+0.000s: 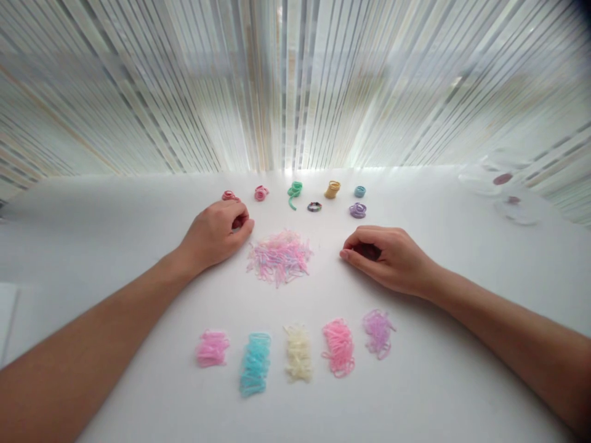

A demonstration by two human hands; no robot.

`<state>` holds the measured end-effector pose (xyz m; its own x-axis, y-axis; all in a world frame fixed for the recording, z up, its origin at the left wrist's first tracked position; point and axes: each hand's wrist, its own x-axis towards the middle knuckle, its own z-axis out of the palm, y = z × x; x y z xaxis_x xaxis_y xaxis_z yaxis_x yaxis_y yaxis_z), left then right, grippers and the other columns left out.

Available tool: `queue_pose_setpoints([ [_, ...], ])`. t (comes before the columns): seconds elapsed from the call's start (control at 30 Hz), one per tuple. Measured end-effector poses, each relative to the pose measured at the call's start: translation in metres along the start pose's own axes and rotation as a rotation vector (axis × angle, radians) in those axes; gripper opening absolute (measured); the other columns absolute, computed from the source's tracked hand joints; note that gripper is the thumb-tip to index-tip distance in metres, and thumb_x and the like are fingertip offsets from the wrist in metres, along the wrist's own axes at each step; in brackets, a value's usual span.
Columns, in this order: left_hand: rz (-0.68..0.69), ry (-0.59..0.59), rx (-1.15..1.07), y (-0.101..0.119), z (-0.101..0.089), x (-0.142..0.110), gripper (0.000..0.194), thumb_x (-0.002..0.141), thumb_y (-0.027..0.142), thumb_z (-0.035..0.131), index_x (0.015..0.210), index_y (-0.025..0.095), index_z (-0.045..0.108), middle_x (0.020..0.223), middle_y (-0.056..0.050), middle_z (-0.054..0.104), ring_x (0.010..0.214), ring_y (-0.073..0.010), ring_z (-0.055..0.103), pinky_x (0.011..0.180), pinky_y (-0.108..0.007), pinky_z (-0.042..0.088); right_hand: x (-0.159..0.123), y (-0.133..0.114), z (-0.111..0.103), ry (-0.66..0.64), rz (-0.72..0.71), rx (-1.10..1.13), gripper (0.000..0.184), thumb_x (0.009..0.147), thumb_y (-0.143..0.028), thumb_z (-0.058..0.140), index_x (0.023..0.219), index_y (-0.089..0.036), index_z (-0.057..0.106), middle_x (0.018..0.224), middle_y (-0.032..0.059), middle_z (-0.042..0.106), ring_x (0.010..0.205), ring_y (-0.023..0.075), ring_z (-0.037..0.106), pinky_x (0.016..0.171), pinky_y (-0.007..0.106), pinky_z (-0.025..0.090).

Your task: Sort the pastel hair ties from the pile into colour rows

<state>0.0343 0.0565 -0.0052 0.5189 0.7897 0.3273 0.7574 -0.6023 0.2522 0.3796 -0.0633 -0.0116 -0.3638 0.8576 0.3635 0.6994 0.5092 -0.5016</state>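
Note:
My left hand (218, 232) rests on the white table with curled fingers, its thumb meeting the index finger; no object shows in it. Just behind it lies a red coil (229, 195). Between my hands is a mixed heap of small pastel rubber bands (280, 257). To the right of the heap, my right hand (390, 258) also rests closed, thumb against forefinger, and I see nothing held. Closer to me stretches a row of sorted rubber bands: bright pink (212, 349), blue (255, 364), pale yellow (298, 353), coral pink (338, 347) and lilac (378, 333).
Along the back sit a pink coil (261, 193), a green coil (295, 189), a yellow bundle (332, 189), a blue coil (359, 191), a purple coil (357, 210) and a dark multicoloured ring (314, 207). Clear round containers (517, 206) stand far right, before a string curtain (295, 86).

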Motion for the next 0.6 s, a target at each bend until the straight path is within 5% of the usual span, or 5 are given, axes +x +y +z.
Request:
queue_pose_setpoints([
  [0.33, -0.019, -0.008, -0.018, -0.001, 0.0016, 0.0002, 0.023, 0.096, 0.041, 0.051, 0.081, 0.023, 0.052, 0.08, -0.005, 0.062, 0.078, -0.0232, 0.058, 0.079, -0.039, 0.043, 0.0003, -0.0002, 0.0025, 0.002, 0.025, 0.02, 0.016, 0.101, -0.026, 0.069, 0.086, -0.02, 0.073, 0.071, -0.0007, 0.067, 0.058, 0.0119, 0.053, 0.057, 0.027, 0.042],
  [0.6, -0.015, -0.011, -0.019, -0.0031, 0.0039, 0.0018, 0.025, 0.096, 0.04, 0.05, 0.077, 0.024, 0.047, 0.081, -0.006, 0.064, 0.078, -0.0232, 0.057, 0.077, -0.039, 0.042, 0.0089, -0.0045, 0.001, -0.034, 0.183, 0.122, 0.023, 0.1, -0.039, 0.07, 0.099, -0.018, 0.081, 0.068, -0.0005, 0.064, 0.059, 0.0133, 0.05, 0.058, 0.029, 0.04],
])
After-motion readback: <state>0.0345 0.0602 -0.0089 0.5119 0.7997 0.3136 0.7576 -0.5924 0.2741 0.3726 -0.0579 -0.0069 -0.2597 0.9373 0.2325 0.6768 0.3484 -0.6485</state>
